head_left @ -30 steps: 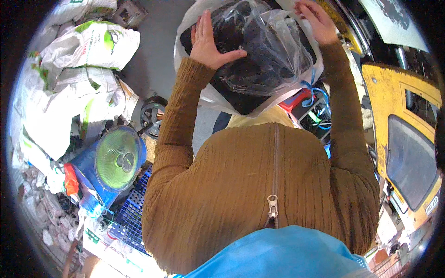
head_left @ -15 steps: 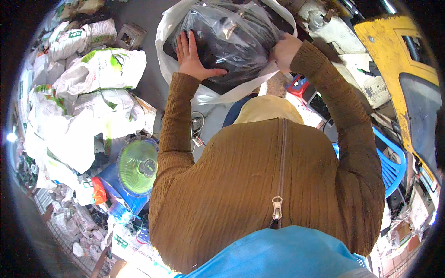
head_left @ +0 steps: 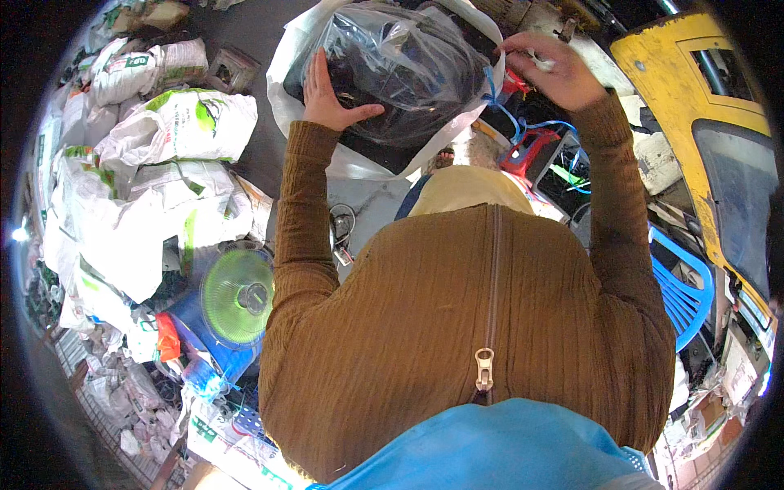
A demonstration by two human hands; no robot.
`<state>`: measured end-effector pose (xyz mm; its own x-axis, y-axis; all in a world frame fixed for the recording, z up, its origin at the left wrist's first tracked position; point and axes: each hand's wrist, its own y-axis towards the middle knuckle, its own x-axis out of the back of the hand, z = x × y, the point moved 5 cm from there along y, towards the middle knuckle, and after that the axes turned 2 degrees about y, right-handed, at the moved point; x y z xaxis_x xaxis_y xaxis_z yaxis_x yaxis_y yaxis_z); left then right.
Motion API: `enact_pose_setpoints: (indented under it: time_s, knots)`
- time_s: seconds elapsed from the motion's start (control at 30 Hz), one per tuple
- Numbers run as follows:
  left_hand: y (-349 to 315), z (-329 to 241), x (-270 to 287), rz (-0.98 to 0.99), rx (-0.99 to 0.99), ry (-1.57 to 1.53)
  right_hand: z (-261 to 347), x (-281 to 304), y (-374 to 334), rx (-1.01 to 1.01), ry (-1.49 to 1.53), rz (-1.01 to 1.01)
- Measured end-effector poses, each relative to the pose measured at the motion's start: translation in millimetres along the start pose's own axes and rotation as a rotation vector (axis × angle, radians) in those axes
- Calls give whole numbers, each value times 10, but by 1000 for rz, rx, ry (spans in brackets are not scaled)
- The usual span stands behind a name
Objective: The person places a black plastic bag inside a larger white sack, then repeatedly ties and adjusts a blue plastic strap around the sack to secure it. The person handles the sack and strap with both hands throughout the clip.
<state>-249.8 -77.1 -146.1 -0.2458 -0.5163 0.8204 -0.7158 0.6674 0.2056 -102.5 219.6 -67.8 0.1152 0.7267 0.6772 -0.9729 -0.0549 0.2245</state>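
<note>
A white sack stands in front of me, with a clear plastic bag of dark contents bulging inside it. My left hand rests on the left of the clear bag, fingers stretched and thumb spread. At the sack's right rim is my right hand, bent with thumb and fingertips brought together; whether they pinch the rim or something small is hard to make out. Just below those fingertips a blue cord hangs against the sack and trails off to the right.
Stuffed white sacks pile up on the left, above a green fan. A red object lies below my right hand. Further right are a blue plastic chair and a worn yellow panel with a window.
My right hand has moved up and right, from against the bag to the sack's rim. The blue cord now shows. My left hand stays on the bag, and the sack has shifted slightly left.
</note>
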Motion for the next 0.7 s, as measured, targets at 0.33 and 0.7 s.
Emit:
enact_pose_setpoints:
  time_s: [0.33, 0.7]
  knots:
    - [-30, -26, -109, 29, 31, 152, -796, 172, -1791, -639, 375, 255]
    - [-79, 12, -82, 16, 65, 195, 369, 4056, -4205, -1057, -201, -309]
